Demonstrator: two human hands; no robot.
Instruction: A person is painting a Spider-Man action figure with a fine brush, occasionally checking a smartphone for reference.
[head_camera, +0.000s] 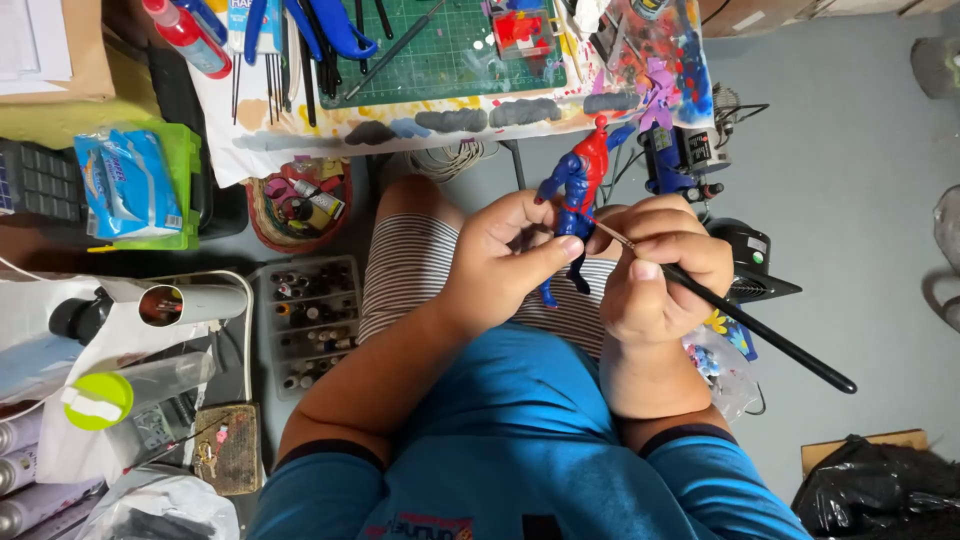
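Figurine (580, 185) in blue and red stands between the two hands, above the person's striped lap, its long axis running from the legs near the body up to the red head, which points away toward the desk and leans a little to the right. Left hand (500, 265) is closed round the figurine's lower half from the left, thumb pressed across near the waist, legs poking out below the fingers. Right hand (655, 275) is closed on a thin black paintbrush (745, 320); the handle trails down and to the right, well clear of the body, while the pale tip comes in from the right and meets the figurine about at its middle, just beside the left thumb. So the brush lies crosswise to the figurine, and both hands sit almost touching. Farther off, on the floor, a round basket (298, 205) of small paint pots; beyond it, the desk edge with its paint-smeared paper (440, 118) and green cutting mat (450, 50)
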